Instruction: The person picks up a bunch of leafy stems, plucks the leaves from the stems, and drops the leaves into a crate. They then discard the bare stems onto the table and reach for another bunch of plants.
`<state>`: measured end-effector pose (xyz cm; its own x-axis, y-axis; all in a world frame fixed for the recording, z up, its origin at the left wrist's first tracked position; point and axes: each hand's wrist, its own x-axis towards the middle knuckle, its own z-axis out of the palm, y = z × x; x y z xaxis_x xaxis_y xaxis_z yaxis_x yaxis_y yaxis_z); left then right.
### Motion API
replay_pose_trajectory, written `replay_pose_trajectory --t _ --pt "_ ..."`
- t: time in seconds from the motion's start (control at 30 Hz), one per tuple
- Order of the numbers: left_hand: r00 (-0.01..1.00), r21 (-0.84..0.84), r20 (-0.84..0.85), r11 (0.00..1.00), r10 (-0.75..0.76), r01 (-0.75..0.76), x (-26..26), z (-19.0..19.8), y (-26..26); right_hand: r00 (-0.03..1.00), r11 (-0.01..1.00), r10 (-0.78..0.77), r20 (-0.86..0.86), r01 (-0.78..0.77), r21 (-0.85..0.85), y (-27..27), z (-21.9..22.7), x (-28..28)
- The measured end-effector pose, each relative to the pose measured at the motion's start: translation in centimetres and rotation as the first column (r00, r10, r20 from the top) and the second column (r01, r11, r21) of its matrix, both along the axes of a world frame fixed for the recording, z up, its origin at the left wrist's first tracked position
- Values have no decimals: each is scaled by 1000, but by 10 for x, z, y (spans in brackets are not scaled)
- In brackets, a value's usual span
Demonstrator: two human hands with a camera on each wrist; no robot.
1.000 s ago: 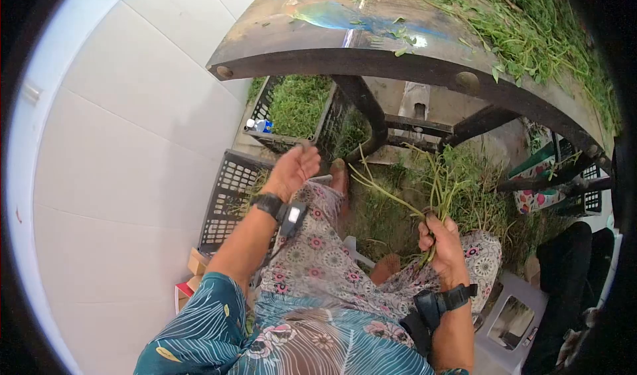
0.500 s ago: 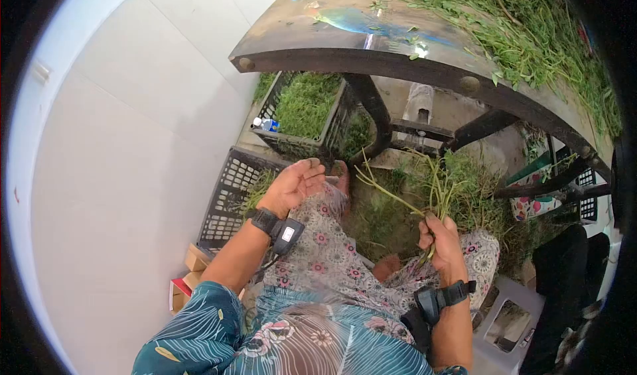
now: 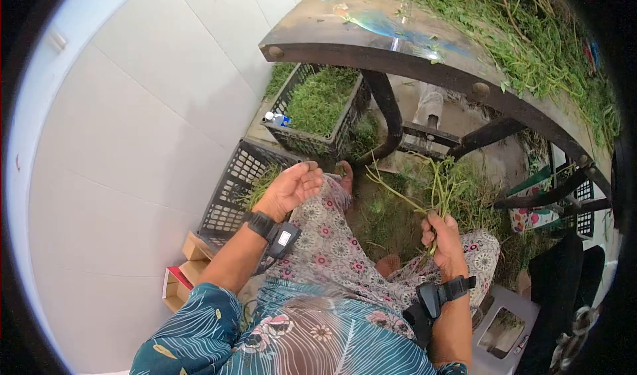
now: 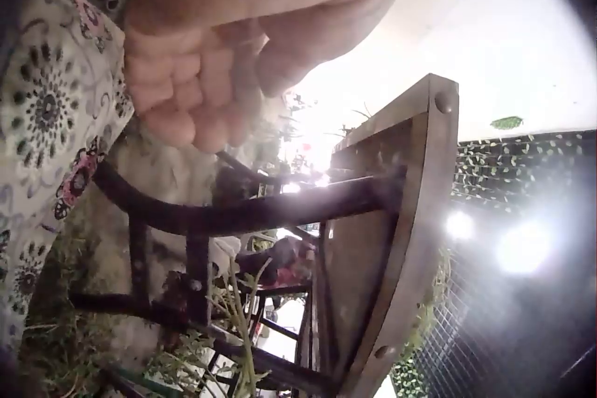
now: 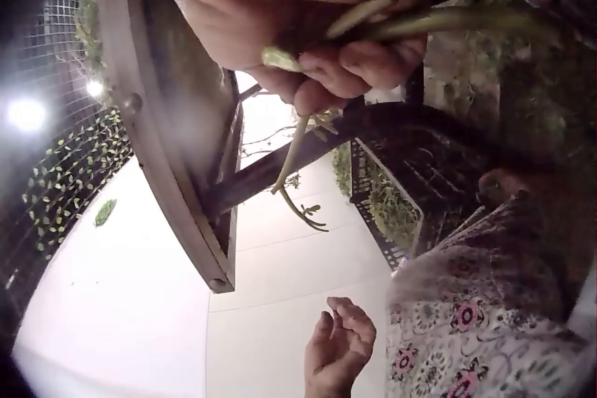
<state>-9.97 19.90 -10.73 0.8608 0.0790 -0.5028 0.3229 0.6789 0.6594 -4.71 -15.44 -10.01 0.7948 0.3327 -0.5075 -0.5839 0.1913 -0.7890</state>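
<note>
My right hand (image 3: 443, 238) grips a small bunch of green stems (image 3: 436, 188), their tops fanning up and to the left. In the right wrist view the cut ends of thick stems (image 5: 410, 25) stick out between the curled fingers. Over the knee on the left, my left hand (image 3: 290, 187) is held palm up with its fingers loosely bent and nothing visible in it. The left wrist view shows those bent fingers (image 4: 191, 90) from close by.
A table (image 3: 398, 33) heaped with greens (image 3: 531, 50) stands ahead. A black crate (image 3: 332, 136) full of greens and a bottle (image 3: 277, 118) sit beneath it; another crate (image 3: 232, 183) is at the left. Cut stalks litter the floor, and a grey stool (image 3: 507, 322) stands right.
The head view has shifted, so the table and crates appear farther right. My left hand has lowered slightly and drawn in. The right hand keeps its grip on the stems.
</note>
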Motion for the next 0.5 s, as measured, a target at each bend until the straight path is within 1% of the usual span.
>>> replay_pose_trajectory --t 0.13,0.17,0.27,0.37,0.5 --pt "1000 7 18 1000 -16 16 -5 17 -3 999 1000 2 43 -2 3 -1 2 -1" --pt "1000 49 21 999 -16 15 -7 24 -5 998 1000 7 63 -7 3 -1 3 0" --pt "998 94 59 995 -25 19 -14 40 -8 997 998 42 67 -44 37 -1 8 1" --pt "993 175 84 982 -82 67 -17 52 -14 993 996 77 90 -80 39 -4 8 1" --pt "990 226 77 969 -117 97 -15 57 -26 994 999 51 95 -52 6 -7 11 -1"
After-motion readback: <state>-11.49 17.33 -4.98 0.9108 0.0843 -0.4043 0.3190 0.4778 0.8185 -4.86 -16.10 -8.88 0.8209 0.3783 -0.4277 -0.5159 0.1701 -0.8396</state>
